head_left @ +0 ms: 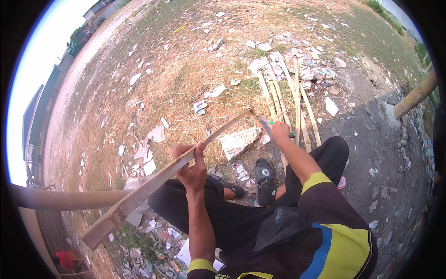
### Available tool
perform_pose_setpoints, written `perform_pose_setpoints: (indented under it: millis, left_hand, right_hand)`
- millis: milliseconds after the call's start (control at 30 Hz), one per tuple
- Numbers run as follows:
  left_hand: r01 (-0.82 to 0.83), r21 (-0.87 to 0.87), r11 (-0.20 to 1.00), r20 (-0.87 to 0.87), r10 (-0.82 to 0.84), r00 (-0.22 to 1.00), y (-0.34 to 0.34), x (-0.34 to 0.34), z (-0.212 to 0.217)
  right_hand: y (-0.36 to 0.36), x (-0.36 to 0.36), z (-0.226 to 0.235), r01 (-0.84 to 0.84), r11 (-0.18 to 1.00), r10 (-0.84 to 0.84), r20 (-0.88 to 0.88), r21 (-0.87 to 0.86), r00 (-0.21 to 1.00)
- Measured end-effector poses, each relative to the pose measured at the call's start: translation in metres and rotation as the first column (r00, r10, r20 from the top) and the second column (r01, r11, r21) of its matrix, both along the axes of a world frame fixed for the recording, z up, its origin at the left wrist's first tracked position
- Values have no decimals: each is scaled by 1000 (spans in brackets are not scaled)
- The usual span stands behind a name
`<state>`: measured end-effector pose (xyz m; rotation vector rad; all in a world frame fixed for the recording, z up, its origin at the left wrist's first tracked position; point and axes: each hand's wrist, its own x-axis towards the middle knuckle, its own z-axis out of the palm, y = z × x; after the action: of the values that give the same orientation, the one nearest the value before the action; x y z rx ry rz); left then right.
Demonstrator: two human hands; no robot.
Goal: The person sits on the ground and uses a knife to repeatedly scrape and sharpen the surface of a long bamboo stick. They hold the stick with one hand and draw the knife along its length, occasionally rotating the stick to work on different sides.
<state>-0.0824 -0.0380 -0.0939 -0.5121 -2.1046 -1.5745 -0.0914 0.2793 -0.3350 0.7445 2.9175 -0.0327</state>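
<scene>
Here, a long, pale-brown strip of split bamboo (153, 186) and a green-handled metal blade (265, 125)

The left hand (191, 169) is closed around the bamboo strip partway along it, thumb up on one side and fingers curled behind. The strip's broader end slants down to the left of that hand, while its thinner end reaches up and across toward the right hand (281, 134). That hand is wrapped around the handle, with the blade pointing up and leftward just beside the strip's thin tip; whether they touch cannot be told.

Between the hands, on the ground, lies a rough, whitish, slab-like piece (239, 143) of unclear material. Beyond the right hand, several long, pale-yellow bamboo slats (297, 93) lie loosely side by side, some running down past it. Below the right hand is a dark, rounded shoe (265, 190). To the left of the left hand, a thick, tan, round pole (74, 199) passes behind the strip. Well right of the right hand, a thick, brown bamboo post (416, 97) leans at a slant.
</scene>
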Motion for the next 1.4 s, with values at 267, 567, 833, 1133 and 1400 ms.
perform_pose_setpoints:
  millis: [267,567,833,1133,1400]
  left_hand:
    - [300,-204,932,-112,-326,939,-2,0,23]
    - [337,-239,911,-88,-366,926,-12,-7,22]
    - [376,-275,885,-72,-409,910,-16,-8,24]
    - [378,-253,891,-62,-405,912,-9,-4,22]
    - [286,-149,947,9,-288,958,-29,-11,14]
  right_hand:
    - [-72,55,142,-236,646,-67,-362,-726,930]
    - [-144,60,177,-469,545,1,-558,-695,830]
    - [-150,65,181,-471,642,49,-581,-604,812]
    - [-152,65,178,-518,661,44,-662,-543,749]
    - [-166,38,162,-537,779,147,-738,-324,658]
